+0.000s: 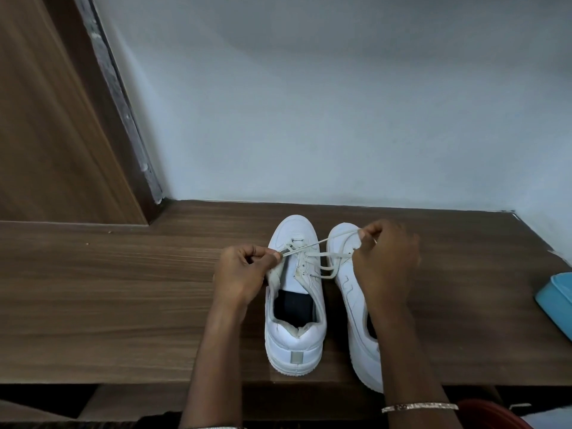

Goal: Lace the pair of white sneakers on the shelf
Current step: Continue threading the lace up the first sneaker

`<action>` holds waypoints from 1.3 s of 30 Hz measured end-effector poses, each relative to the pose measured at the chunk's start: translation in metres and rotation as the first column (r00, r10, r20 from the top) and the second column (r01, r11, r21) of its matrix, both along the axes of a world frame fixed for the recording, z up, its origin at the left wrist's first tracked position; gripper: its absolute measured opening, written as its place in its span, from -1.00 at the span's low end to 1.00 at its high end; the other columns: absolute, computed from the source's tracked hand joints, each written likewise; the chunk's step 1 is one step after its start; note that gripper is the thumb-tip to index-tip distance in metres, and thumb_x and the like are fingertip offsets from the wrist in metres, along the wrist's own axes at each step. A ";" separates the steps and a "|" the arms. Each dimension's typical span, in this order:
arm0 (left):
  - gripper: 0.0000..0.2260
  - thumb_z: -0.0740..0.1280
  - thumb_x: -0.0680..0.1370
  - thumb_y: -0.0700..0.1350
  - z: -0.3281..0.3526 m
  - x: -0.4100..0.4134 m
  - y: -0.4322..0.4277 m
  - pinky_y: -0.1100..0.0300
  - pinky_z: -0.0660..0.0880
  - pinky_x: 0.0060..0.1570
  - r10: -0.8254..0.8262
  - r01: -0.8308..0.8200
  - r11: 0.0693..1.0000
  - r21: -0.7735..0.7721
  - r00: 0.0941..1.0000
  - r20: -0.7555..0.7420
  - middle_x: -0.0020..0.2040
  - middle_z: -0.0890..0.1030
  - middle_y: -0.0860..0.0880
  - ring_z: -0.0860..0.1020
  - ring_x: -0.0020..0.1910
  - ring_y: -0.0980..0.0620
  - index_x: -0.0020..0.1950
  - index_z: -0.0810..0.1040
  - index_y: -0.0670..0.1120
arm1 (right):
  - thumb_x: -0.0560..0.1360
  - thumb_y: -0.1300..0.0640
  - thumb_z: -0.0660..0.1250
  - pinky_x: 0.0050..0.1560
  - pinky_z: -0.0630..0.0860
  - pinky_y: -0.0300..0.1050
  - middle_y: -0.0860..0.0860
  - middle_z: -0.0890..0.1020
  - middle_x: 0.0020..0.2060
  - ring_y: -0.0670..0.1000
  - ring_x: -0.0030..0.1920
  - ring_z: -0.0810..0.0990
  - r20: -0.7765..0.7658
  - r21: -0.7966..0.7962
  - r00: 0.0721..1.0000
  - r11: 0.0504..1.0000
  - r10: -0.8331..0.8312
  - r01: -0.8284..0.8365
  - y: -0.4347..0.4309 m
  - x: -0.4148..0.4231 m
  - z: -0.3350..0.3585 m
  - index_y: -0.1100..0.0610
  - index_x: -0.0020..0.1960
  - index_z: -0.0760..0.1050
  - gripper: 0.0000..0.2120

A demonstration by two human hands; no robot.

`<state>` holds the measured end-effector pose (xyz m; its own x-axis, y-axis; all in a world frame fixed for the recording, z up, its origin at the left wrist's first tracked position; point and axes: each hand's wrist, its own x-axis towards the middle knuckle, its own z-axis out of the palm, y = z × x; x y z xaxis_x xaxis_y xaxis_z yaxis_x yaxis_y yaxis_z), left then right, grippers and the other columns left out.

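Two white sneakers stand side by side on the wooden shelf (123,289), toes toward the wall. The left sneaker (294,305) has a white lace (325,255) threaded through its front eyelets. My left hand (244,274) pinches one lace end beside that shoe's left edge. My right hand (383,258) pinches the other end above the right sneaker (349,274), pulling the lace taut across it. My right forearm hides most of the right sneaker's opening.
A light blue container (557,301) sits at the shelf's right edge. A white wall (309,103) backs the shelf, and a wooden door panel (46,119) stands at the left. The right sneaker's heel overhangs the shelf's front edge. Something red (486,413) lies below, at the lower right.
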<state>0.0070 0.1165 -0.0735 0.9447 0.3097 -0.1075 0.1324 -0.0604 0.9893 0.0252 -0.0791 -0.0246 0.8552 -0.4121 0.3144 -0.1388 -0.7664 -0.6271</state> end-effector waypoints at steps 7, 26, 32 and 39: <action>-0.94 0.54 0.45 -0.10 0.002 -0.001 0.000 -0.21 0.60 -0.01 -0.009 0.009 0.999 0.032 1.000 0.009 -0.24 0.70 -0.17 0.67 -0.17 -0.27 -0.23 0.73 0.01 | 0.42 0.25 0.36 0.14 0.42 0.11 -0.06 0.63 0.02 0.14 0.16 0.47 0.056 -0.094 0.960 0.959 0.273 -0.267 0.018 -0.003 0.002 -0.05 -0.01 0.62 -0.76; -0.93 0.53 0.46 -0.11 0.006 -0.004 0.000 -0.20 0.60 -0.02 -0.016 0.016 1.000 0.012 1.000 -0.013 -0.25 0.70 -0.19 0.64 -0.24 -0.15 -0.24 0.73 0.00 | 0.52 0.20 0.34 0.00 0.45 0.10 0.08 0.64 -0.10 0.21 0.03 0.54 0.150 -0.036 0.988 0.999 0.019 -0.013 0.013 0.004 -0.013 0.14 -0.10 0.57 -0.96; -0.93 0.54 0.43 -0.08 0.007 -0.003 -0.002 -0.24 0.62 -0.03 0.021 -0.019 0.996 0.083 1.000 -0.024 -0.29 0.70 -0.08 0.67 -0.19 -0.21 -0.25 0.72 0.04 | 0.47 0.24 0.32 -0.01 0.53 0.12 0.02 0.62 -0.20 0.23 0.00 0.59 0.207 0.240 0.969 0.967 -0.137 0.086 -0.016 0.009 -0.006 0.04 -0.15 0.49 -0.89; -0.82 0.45 0.42 -0.10 0.016 -0.002 -0.022 0.15 0.48 -0.27 -0.070 -0.056 0.773 0.632 0.982 0.173 -0.14 0.46 0.13 0.52 -0.25 0.19 -0.09 0.62 0.19 | 0.35 -0.02 0.43 0.05 0.57 0.07 -0.17 0.63 -0.21 0.03 -0.02 0.61 0.078 0.171 0.949 0.934 0.305 -0.314 0.006 0.002 0.002 -0.04 -0.23 0.58 -0.92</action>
<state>0.0055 0.0944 -0.0574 0.9298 0.2412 0.2780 -0.0426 -0.6797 0.7323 0.0274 -0.0733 -0.0221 0.9348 -0.1828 0.3044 0.1215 -0.6408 -0.7581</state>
